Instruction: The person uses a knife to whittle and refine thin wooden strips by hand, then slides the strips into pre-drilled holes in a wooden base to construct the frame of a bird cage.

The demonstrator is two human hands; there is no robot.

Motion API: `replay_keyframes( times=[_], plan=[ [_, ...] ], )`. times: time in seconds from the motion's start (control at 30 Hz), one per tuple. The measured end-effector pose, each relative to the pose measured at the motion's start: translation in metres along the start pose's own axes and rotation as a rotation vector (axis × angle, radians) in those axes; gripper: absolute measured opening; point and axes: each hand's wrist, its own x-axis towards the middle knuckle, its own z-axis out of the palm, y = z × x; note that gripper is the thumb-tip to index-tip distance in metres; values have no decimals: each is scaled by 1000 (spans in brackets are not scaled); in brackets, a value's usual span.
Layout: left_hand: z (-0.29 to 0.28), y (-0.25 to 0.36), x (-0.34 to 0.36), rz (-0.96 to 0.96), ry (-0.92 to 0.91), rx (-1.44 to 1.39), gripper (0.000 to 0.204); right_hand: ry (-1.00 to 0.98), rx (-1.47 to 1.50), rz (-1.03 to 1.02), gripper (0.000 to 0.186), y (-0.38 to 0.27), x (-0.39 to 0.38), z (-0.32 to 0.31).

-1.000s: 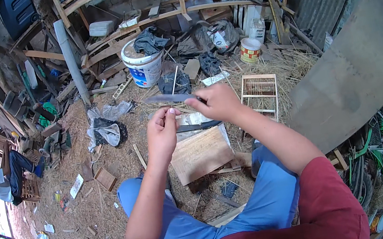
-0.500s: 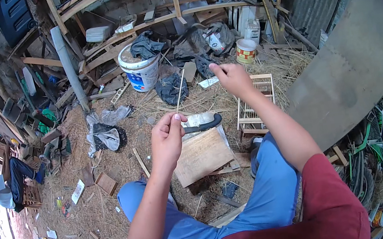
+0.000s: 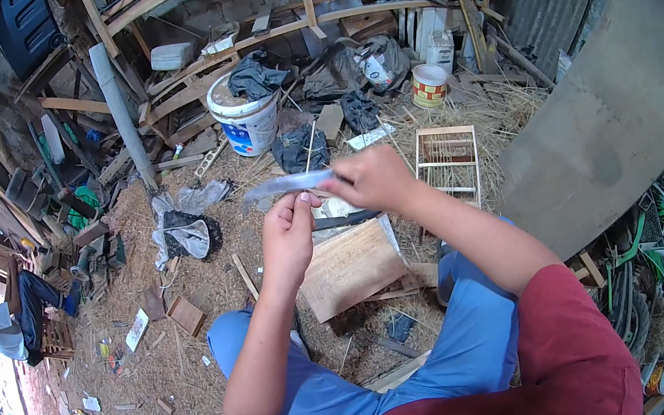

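Note:
My left hand (image 3: 289, 235) pinches a thin pale wooden stick (image 3: 311, 146) that points up and away from me. In my closed right hand (image 3: 376, 177) is a knife (image 3: 287, 184). Its blurred blade lies across the stick just above my left fingertips; whether it touches the wood I cannot tell. Below both hands, between my knees, sits a flat wooden board (image 3: 354, 268). A dark curved object (image 3: 344, 219) lies at its far edge, partly covered by my hands. To the right stands a small slatted wooden frame (image 3: 447, 160).
A white bucket (image 3: 245, 126) with black plastic on top, black bags (image 3: 299, 150) and a small patterned pail (image 3: 429, 86) stand ahead. A large sheet (image 3: 606, 115) leans at right. Straw, scraps and a small wooden box (image 3: 186, 315) lie leftward. Another person (image 3: 1, 317) sits far left.
My right hand has come left and down toward my left hand, bringing the knife blade across the stick. My left hand keeps its pinch in nearly the same place.

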Motion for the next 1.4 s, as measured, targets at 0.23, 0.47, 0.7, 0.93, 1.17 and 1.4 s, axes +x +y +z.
replay_keyframes(
  times=[0.23,0.47,0.7,0.93,1.17,1.4],
  plan=[
    [6,14,-12,-61,-65,-17,26,23,36,538,57,71,9,-16],
    [-6,0,0,-27,-46,-11,27,-98,151,471,60,14,3,-16],
    [-3,-14,8,17,27,27,26,-103,36,119,54,-5,-5,6],
    [9,2,-3,88,-7,111,26,13,29,532,58,69,5,-16],
    [-5,-10,2,39,-20,59,28,-39,156,543,59,18,1,-11],
    [-2,-6,6,-39,21,39,27,-96,12,147,57,-9,-4,0]
  ],
)
